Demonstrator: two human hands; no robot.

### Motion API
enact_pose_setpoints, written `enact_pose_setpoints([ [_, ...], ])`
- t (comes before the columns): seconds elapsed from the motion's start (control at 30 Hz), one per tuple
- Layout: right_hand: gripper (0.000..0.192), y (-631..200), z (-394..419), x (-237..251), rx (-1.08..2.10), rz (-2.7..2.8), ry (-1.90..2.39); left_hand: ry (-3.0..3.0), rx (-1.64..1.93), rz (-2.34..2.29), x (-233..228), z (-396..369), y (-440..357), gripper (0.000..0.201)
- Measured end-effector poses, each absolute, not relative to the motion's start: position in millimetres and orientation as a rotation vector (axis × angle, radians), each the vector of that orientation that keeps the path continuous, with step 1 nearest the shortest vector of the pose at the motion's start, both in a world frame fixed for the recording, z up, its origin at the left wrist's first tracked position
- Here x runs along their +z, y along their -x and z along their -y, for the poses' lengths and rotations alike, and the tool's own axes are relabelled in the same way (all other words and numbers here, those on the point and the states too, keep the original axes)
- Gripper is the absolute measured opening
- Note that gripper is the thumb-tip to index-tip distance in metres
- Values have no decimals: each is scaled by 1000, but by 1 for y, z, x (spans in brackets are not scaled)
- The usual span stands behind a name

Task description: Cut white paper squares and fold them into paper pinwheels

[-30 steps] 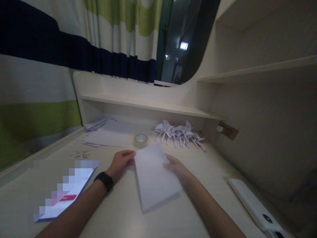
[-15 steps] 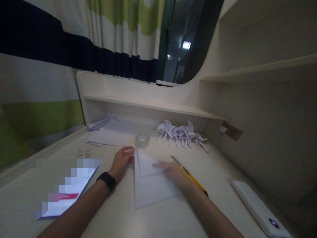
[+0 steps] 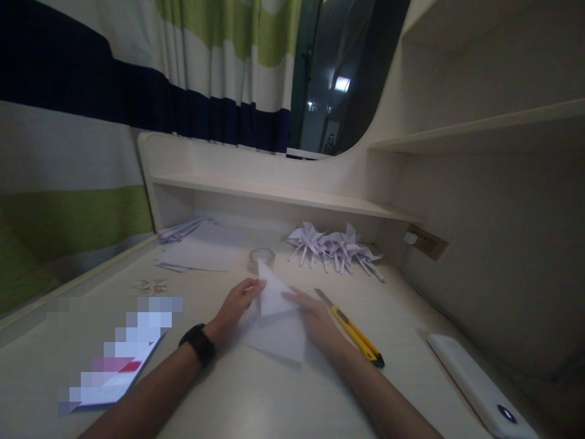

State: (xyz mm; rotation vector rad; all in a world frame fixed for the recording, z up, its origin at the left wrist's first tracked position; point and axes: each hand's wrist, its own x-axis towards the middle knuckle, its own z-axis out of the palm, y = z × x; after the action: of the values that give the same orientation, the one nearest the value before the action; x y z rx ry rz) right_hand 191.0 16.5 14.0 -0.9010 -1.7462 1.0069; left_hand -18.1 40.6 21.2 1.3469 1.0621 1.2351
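Note:
A white sheet of paper (image 3: 278, 335), partly folded over at its top, is held between both hands and looks slightly blurred. My left hand (image 3: 236, 303), with a dark watch on the wrist, pinches the paper's upper left edge. On the other side, my right hand (image 3: 315, 314) grips the folded flap near its right edge, thumb side hidden in part. Just behind the paper's tip stands a roll of clear tape (image 3: 256, 256), partly covered by it. A yellow utility knife (image 3: 356, 334) with its blade out lies right of my right hand.
Several paper pinwheels (image 3: 336, 244) lie at the back right. White paper sheets (image 3: 203, 247) are stacked at the back left, near small pale pieces (image 3: 150, 286). A lit, blurred-out screen (image 3: 123, 360) lies at left, a white device (image 3: 475, 384) at right. A shelf (image 3: 274, 192) spans the back.
The paper has been lifted and turned, its lower part swinging left. My left hand has moved slightly right, and the paper's tip now overlaps the tape roll.

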Motion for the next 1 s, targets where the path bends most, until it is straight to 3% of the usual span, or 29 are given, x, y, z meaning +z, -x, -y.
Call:
enact_pose_setpoints([
  [0.3,52,-190,-11,16,871,1836,935,-1345,1246,-1089,24,-35,17,31],
  [0.43,71,-194,-10,17,913,1848,931,-1398,1293,-1160,21,-35,17,34],
  [0.8,98,-192,-15,12,1514,1314,1018,-1774,1068,-946,11,-24,-1,27],
  [1.0,82,-191,-20,4,1343,1304,1118,-1863,1163,-1024,10,-24,-16,28],
])
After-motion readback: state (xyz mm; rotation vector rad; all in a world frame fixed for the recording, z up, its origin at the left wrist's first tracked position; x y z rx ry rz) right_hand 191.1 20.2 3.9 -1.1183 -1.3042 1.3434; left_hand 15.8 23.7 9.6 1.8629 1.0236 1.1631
